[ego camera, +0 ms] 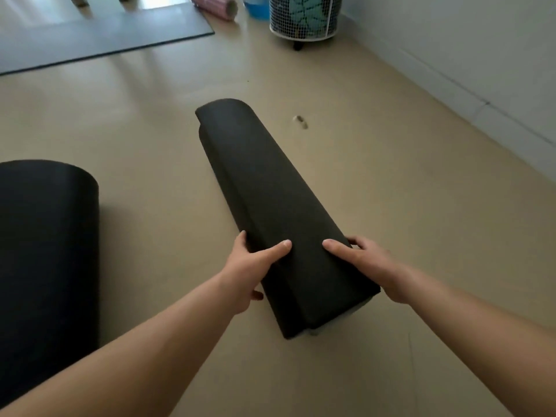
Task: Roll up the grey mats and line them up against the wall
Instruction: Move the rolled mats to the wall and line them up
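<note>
A dark grey rolled mat (pixel 258 182) lies on the beige floor in the middle of the view, running from near me away toward the back. My left hand (pixel 252 269) grips its near end from the left side, thumb on top. My right hand (pixel 364 263) holds the same end from the right. A second rolled dark mat (pixel 45 251) lies at the left edge. A flat grey mat (pixel 99 37) is spread out on the floor at the back left. The white wall (pixel 481 49) runs along the right.
A white wire basket on wheels (pixel 304 19) stands at the back by the wall, with a blue container (pixel 255 6) beside it. A pink rolled mat (pixel 213 7) lies next to those. A small scrap (pixel 300 121) sits on the floor right of the roll.
</note>
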